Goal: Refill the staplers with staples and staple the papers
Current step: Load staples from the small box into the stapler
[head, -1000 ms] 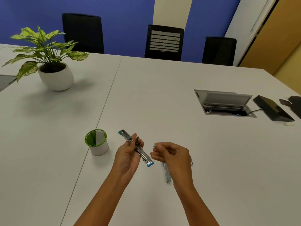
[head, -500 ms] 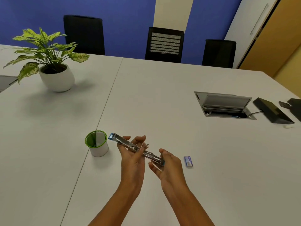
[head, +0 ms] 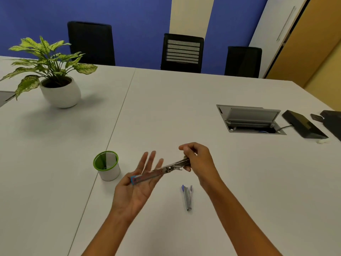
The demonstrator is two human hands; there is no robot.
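Unfolded stapler (head: 158, 172) in right hand (head: 200, 159)

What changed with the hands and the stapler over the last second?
The left hand opened. Earlier it gripped the unfolded stapler; now its fingers are straight and the stapler's blue end lies on its palm. The right hand, free a second ago, took hold of the other end and now holds it higher. The second stapler, green-rimmed cup and potted plant stayed put.
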